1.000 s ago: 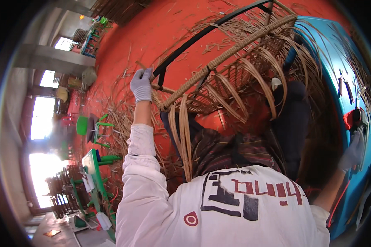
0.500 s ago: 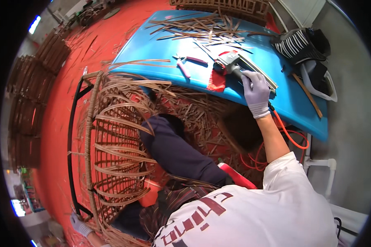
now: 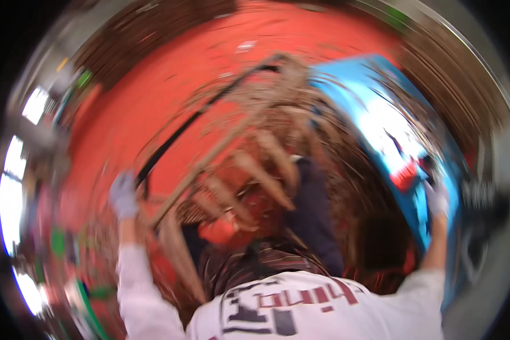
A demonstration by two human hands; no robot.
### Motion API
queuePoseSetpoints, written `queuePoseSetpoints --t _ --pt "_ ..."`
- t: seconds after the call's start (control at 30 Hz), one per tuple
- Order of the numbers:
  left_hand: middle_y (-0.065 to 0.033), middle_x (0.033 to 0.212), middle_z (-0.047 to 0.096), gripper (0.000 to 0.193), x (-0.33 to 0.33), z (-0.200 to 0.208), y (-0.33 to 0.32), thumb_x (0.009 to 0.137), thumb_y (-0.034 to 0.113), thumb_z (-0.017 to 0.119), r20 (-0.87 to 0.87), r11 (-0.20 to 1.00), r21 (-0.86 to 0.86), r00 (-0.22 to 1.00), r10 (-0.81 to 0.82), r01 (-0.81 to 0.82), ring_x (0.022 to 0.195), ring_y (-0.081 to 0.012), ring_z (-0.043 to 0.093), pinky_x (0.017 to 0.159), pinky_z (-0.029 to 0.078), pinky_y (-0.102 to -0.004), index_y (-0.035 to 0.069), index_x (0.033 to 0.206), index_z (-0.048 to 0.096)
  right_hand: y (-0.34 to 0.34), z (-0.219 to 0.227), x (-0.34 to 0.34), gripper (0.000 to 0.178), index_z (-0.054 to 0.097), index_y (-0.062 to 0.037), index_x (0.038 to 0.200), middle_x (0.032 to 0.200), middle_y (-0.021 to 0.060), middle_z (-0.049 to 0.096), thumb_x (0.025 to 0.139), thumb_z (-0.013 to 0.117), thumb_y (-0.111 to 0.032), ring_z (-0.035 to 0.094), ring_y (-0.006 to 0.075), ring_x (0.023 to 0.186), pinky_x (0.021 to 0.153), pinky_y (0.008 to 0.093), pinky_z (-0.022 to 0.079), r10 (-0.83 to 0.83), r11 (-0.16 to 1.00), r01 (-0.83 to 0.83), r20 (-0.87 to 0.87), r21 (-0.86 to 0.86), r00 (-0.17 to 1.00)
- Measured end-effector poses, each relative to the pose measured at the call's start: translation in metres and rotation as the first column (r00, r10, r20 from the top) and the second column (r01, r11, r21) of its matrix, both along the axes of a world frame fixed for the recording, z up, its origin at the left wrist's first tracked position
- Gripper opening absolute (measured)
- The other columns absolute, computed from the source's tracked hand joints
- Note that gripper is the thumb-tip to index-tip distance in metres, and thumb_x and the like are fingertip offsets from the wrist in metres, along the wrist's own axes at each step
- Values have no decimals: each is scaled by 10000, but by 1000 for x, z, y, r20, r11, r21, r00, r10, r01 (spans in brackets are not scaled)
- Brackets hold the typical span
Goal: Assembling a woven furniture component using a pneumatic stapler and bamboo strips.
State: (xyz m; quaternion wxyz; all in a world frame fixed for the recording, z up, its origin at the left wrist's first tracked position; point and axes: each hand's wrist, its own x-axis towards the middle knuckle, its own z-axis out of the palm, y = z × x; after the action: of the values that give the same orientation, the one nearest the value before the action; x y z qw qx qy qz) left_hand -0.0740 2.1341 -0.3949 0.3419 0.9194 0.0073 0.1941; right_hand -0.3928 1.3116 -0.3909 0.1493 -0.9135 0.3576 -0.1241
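The red floor (image 3: pixel 323 34) spreads ahead of the left hand (image 3: pixel 123 195) and to its right. The blue tabletop (image 3: pixel 341 76) runs from under the right hand (image 3: pixel 437 198) away toward the upper left of that hand. Brown stacks (image 3: pixel 453 79) stand beyond the tabletop, ahead of the right hand; another dark brown pile (image 3: pixel 136 39) sits far ahead of the left hand.

The woven frame (image 3: pixel 204 165) lies between the two hands, much closer to the left one, slanting from just beside it up and away to the right. Its curved strips (image 3: pixel 264 180) bow toward the person's lap, right of the left hand. The person's dark trouser leg (image 3: pixel 317 209) shows between the frame and the right hand.

A black bar (image 3: pixel 177 135) edges the frame on its far side, its near end at the left hand. That gloved hand is closed around this end, though motion blur softens the fingers.

The right hand, also gloved, is at a dark tool (image 3: pixel 429 165) on the tabletop; blur hides whether its fingers grip it. A red piece (image 3: pixel 404 177) lies just left of the tool, past the right fingertips.
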Motion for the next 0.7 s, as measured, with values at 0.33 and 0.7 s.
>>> queuePoseSetpoints --t 0.33,0.7 --pt "-72 669 582 255 -15 37 -53 895 277 735 -93 941 -322 993 73 -100 628 -159 492 640 443 -336 28 846 717 45 130 41 193 565 -109 943 735 1 476 1039 597 -274 481 102 623 546 252 400 -55 542 -525 651 656 757" --pt "-70 660 543 289 -19 35 -51 899 300 735 -188 870 -489 982 -35 -62 634 -171 468 642 440 -364 22 825 709 403 219 174 206 594 22 903 617 54 554 933 623 -180 561 136 488 455 272 435 573 212 -646 442 733 690"
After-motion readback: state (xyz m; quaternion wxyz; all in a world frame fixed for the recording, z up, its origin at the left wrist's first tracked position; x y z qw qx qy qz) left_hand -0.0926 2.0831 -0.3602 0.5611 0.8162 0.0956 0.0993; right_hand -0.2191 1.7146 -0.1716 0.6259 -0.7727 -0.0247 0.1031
